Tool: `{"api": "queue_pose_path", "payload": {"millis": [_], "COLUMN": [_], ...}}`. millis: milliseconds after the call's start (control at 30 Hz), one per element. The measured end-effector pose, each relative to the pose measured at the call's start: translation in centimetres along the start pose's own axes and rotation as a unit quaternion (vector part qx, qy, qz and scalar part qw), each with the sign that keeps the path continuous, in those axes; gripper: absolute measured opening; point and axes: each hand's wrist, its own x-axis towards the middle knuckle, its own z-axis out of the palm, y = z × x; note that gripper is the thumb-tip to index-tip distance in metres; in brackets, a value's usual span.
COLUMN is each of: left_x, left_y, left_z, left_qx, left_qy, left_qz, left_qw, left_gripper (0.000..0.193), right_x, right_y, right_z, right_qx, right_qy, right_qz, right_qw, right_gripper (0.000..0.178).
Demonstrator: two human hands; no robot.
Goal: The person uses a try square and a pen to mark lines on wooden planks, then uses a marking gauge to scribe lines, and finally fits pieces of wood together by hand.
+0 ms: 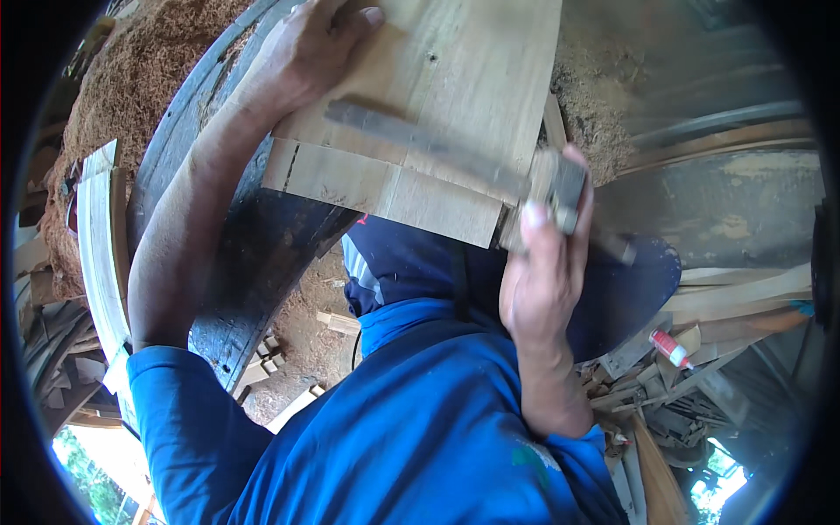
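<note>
A pale wooden board [481, 79] stretches from the top of the view toward my body. A separate-looking strip [350, 175] runs along its near end, with a short dark dashed mark at the left. My left hand [306, 52] rests open on the board's left side, some fingertips cut off by the upper edge. In my right hand [547, 271] is what looks like a wooden marking gauge [429, 144], blurred by motion. Thumb and fingers close round its block at the board's near right corner, while its long bar slants across the board.
A dark, worn bench [236, 262] lies under the board at the left. Reddish wood shavings [131, 114] are heaped beyond it. Pale planks [103, 245] stand at far left. On the right, a red and white bottle [670, 348] lies among wood scraps [691, 402].
</note>
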Motion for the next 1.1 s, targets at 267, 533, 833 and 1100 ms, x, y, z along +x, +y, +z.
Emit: {"api": "queue_pose_path", "payload": {"millis": [267, 533, 833, 1100], "left_x": [-0.1, -0.4, -0.2, 0.1], "left_y": [-1.0, 0.0, -0.3, 0.0], "left_z": [0.4, 0.6, 0.2, 0.2], "left_qx": [0.022, -0.019, -0.044, -0.008], "left_qy": [0.032, 0.003, 0.010, 0.006], "left_qz": [0.066, -0.005, 0.067, 0.049], "left_qw": [0.997, 1.000, 0.997, 0.999], "left_gripper": [0.052, 0.052, 0.031, 0.028], "right_x": [-0.7, 0.1, 1.0, -0.7], "right_y": [-0.2, 0.7, 0.9, -0.4], "right_z": [-0.1, -1.0, -1.7, -1.0], "right_qx": [-0.042, -0.117, -0.293, -0.043], "right_qy": [-0.015, -0.030, -0.051, -0.051], "right_qz": [-0.029, -0.067, -0.227, -0.039], "right_qw": [0.999, 0.990, 0.927, 0.997], "right_gripper": [0.041, 0.045, 0.044, 0.066]}}
